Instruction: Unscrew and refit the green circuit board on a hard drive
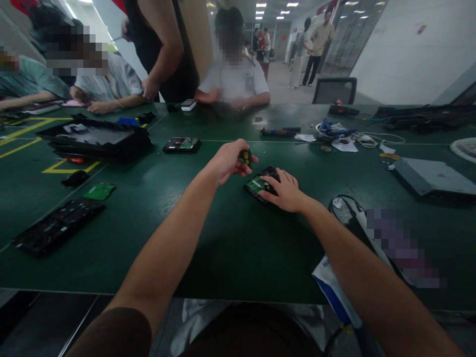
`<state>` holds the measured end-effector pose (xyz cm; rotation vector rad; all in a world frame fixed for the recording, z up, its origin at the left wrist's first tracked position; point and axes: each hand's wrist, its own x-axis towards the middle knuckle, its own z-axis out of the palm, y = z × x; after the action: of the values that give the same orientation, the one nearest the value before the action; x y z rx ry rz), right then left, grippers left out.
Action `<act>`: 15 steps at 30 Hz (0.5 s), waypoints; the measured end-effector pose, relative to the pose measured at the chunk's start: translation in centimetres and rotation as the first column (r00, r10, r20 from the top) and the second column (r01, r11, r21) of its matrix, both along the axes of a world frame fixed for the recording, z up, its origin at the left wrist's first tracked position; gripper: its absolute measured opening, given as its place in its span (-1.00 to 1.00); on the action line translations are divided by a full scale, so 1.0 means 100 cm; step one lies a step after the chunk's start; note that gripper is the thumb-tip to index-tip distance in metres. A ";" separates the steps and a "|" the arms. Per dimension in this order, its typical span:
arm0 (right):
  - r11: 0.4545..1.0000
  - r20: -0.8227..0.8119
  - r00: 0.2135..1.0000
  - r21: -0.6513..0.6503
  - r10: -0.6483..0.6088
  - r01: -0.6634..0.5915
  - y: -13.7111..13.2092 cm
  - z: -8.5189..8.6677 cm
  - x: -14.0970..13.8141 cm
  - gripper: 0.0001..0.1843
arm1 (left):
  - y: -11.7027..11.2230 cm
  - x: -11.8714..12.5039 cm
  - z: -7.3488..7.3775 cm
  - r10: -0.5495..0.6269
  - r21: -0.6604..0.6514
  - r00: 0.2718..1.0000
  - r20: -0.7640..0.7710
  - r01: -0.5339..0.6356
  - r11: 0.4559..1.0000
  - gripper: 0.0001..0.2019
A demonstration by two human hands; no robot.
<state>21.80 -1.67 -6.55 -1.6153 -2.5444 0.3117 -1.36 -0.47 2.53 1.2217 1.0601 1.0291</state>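
Note:
My left hand [232, 161] is closed around a black-and-yellow screwdriver [246, 157]. Its shaft cannot be made out. The hand hovers just up and left of a small black device [255, 186] with a green circuit board showing on its upper face. My right hand [284, 191] grips this device from the right, thumb at the near side and fingers over the top and far edge, hiding much of it. The device lies on the green table mat [238, 238], set at an angle.
Left: a similar device [182, 145], a black tray-like housing [96, 139], a loose green board [99, 191] and a long black panel [59, 225]. Right: a grey metal box [435, 176], a cable [345, 198] and a white-blue bag [334, 285]. A person [234, 84] sits opposite.

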 end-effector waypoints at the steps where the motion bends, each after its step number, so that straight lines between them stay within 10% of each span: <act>1: 1.000 -0.002 1.000 -0.001 0.000 0.000 0.000 0.000 0.000 -0.18 | 0.000 0.000 0.000 0.001 -0.003 1.000 0.003 -0.001 1.000 -0.76; 15: 1.000 -0.035 0.999 0.005 0.000 0.001 -0.001 0.000 0.001 -0.21 | 0.001 -0.003 0.001 0.043 0.051 0.999 -0.009 -0.043 0.998 -0.75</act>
<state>21.94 -1.72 -6.56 -1.5945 -2.5174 0.3299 -1.62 -0.39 2.58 1.2507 1.0780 1.0897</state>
